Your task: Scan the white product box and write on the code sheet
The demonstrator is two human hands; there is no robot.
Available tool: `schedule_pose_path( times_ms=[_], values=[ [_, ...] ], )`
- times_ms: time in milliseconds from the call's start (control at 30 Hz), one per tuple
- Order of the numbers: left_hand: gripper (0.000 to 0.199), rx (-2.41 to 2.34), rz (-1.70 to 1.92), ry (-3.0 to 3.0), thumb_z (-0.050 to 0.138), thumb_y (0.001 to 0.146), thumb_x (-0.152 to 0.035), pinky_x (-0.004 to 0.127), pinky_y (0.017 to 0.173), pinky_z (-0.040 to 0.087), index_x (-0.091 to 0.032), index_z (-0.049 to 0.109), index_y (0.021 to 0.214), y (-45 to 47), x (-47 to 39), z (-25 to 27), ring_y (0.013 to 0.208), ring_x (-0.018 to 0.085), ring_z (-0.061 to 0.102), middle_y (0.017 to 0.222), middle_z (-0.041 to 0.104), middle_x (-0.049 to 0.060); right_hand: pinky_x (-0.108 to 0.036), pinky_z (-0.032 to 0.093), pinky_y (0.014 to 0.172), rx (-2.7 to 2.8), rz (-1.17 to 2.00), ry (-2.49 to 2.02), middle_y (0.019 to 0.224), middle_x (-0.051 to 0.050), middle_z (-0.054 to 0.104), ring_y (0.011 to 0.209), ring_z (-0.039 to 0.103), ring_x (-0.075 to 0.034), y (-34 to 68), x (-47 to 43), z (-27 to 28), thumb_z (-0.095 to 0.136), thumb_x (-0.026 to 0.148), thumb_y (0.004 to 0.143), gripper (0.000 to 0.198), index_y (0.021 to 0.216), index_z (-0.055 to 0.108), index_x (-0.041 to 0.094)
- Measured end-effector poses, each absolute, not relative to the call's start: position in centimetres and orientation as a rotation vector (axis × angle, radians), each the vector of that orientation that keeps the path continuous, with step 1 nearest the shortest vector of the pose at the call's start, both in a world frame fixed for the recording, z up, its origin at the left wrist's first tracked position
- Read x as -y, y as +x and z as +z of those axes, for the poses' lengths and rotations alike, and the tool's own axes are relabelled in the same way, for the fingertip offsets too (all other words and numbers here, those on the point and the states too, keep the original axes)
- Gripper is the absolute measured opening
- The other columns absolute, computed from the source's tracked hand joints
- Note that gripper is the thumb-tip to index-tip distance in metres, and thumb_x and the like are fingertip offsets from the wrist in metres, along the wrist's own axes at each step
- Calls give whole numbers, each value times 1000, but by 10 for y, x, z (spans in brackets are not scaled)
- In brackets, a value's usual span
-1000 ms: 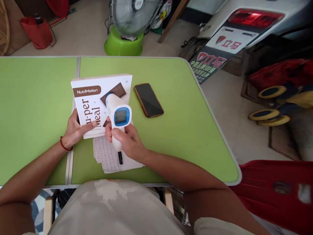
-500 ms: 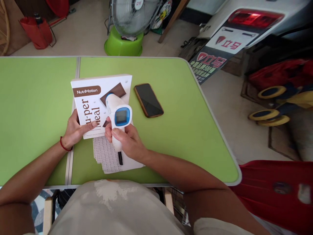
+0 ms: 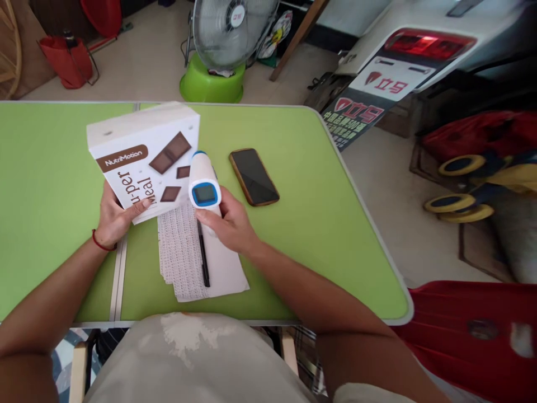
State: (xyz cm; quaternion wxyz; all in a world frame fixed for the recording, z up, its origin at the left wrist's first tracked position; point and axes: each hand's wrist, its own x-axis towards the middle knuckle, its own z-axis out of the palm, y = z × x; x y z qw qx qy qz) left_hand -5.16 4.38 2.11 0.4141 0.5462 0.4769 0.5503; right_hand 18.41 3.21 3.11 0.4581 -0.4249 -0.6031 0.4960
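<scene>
My left hand [image 3: 118, 215] grips the lower left of a white NutriMotion box [image 3: 168, 193], thumb on its front, and holds it tilted over the table. Brown chocolate pieces are printed on the box. In my right hand [image 3: 230, 221] is a white infrared thermometer [image 3: 203, 170] with a blue-rimmed screen, its handle inside my closed fingers. The thermometer stands just right of the box. Below both lies a paper sheet [image 3: 226, 274], partly printed with dense text, and a black pen [image 3: 203, 257] rests on it. A smartphone [image 3: 254, 176] in a brown case lies to the right.
The green folding table [image 3: 314, 246] has a metal seam left of the paper. Beyond it, a fan [image 3: 232, 33] stands on a green plastic stool [image 3: 212, 87]. An electric scooter [image 3: 423, 50] is at the back right, and a red chair [image 3: 474, 336] at the right front.
The box has moved left and tipped so its top edge shows. The thermometer has come off the box's front to its right side, uncovering more of the pen and paper.
</scene>
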Motion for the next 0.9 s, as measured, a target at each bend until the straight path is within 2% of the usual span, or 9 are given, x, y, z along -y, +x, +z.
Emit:
schedule_pose_path(
  times_ms=[100, 200, 300, 433, 567, 733, 800, 867, 900],
  values=[
    [64, -1197, 1468, 1372, 90, 62, -36, 45, 97, 48, -18, 53, 111, -64, -56, 18, 112, 27, 59, 117, 62, 6, -40, 48, 73, 1663, 1161, -1292, 90, -6, 66, 80, 59, -21, 199, -53, 20, 66, 49, 73, 38, 95, 57, 20],
    [69, -1209, 1462, 1404, 91, 60, -38, 47, 102, 45, -19, 52, 113, -72, -63, 17, 115, 27, 56, 120, 61, 2, -42, 48, 73, 1801, 990, -1548, 95, -11, 67, 83, 61, -25, 210, -69, 9, 62, 50, 75, 42, 102, 57, 18],
    [64, -1205, 1427, 1464, 92, 58, -41, 48, 102, 45, -18, 57, 106, -74, -64, 17, 113, 28, 57, 119, 62, 3, -44, 48, 76, 1918, 759, -1693, 98, -14, 66, 90, 61, -29, 216, -76, 1, 58, 48, 79, 41, 105, 57, 16],
    [57, -1199, 1369, 1539, 91, 61, -42, 49, 100, 47, -18, 61, 103, -74, -65, 16, 107, 27, 59, 114, 65, 2, -48, 48, 84, 2094, 512, -1771, 105, -17, 60, 103, 57, -33, 218, -76, -3, 55, 41, 82, 39, 110, 55, 14],
    [49, -1233, 1374, 1593, 87, 66, -44, 50, 102, 45, -18, 64, 102, -74, -66, 16, 105, 26, 59, 113, 66, 1, -51, 48, 86, 2202, 439, -1795, 109, -18, 56, 107, 53, -34, 217, -73, -1, 52, 39, 85, 36, 111, 52, 14],
    [52, -1319, 1407, 1518, 91, 57, -45, 50, 106, 39, -17, 65, 92, -69, -65, 23, 108, 28, 56, 105, 65, 3, -54, 42, 92, 2262, 201, -1731, 121, -23, 50, 115, 46, -38, 213, -62, 12, 54, 36, 84, 42, 118, 49, 11],
    [54, -1323, 1421, 1519, 93, 53, -43, 49, 108, 37, -16, 65, 92, -68, -65, 24, 111, 29, 55, 102, 65, 3, -49, 44, 87, 2258, 196, -1659, 117, -21, 55, 108, 51, -35, 210, -53, 20, 54, 36, 85, 36, 113, 51, 14],
    [56, -1311, 1432, 1566, 93, 55, -43, 48, 111, 34, -17, 63, 96, -67, -65, 25, 115, 28, 53, 102, 65, 2, -40, 45, 72, 2304, 362, -1634, 94, -14, 62, 83, 57, -26, 206, -42, 25, 52, 40, 87, 25, 99, 54, 17],
    [57, -1299, 1433, 1601, 92, 57, -43, 48, 112, 33, -18, 62, 99, -67, -65, 25, 116, 27, 52, 103, 64, 1, -36, 43, 65, 2349, 482, -1628, 80, -10, 62, 70, 55, -22, 204, -37, 26, 53, 43, 87, 25, 90, 54, 19]
  ],
)
